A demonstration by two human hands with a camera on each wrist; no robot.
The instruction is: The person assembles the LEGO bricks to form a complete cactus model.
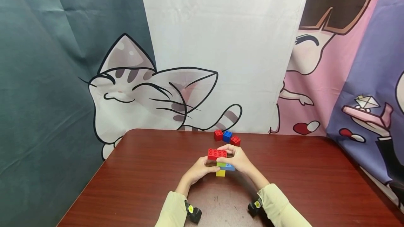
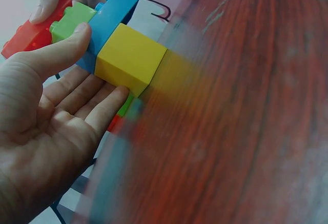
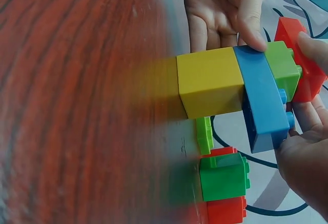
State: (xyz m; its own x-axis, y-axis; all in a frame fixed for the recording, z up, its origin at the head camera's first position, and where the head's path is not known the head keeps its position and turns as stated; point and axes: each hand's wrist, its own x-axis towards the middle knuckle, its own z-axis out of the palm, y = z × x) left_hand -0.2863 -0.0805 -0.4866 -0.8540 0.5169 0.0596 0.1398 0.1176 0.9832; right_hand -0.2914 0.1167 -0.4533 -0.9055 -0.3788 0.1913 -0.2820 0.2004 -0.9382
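Left hand [image 1: 199, 170]: partly closed, w/ thumb on the near side and fingers behind; it pinches the stack [image 3: 264, 101] around the blue/lime level.
Stack posn: roughly mid table [image 1: 142, 185], on the near side of the loose bricks; base seems to stand on the wood.
Stack, done: yellow brick [image 1: 220, 173] at btm, blue brick [image 1: 231, 167] on it, lime brick [image 1: 222, 164] above that; these 3 look joined.
Stack, left: red brick [image 1: 217, 154] is up top but prob. not pressed fully home; some lime studs show beside it in the wrist views. Can't tell if it's locked. Loose bricks aren't attached, so I'd call it part built.
Stack, look: shiny plastic, plain colours; yellow is blocky, blue sticks out to the right, red is long, 2 rows of studs, overhanging left. Looks offset but upright.
Loose row: far edge, behind stack; red [image 1: 218, 135], blue [image 1: 227, 136], red [image 1: 235, 140], L to R. R wrist view also has a green brick [image 3: 223, 179].
Right hand [image 1: 239, 161]: partly closed, thumb near side, fingers far side, gripping the red brick.
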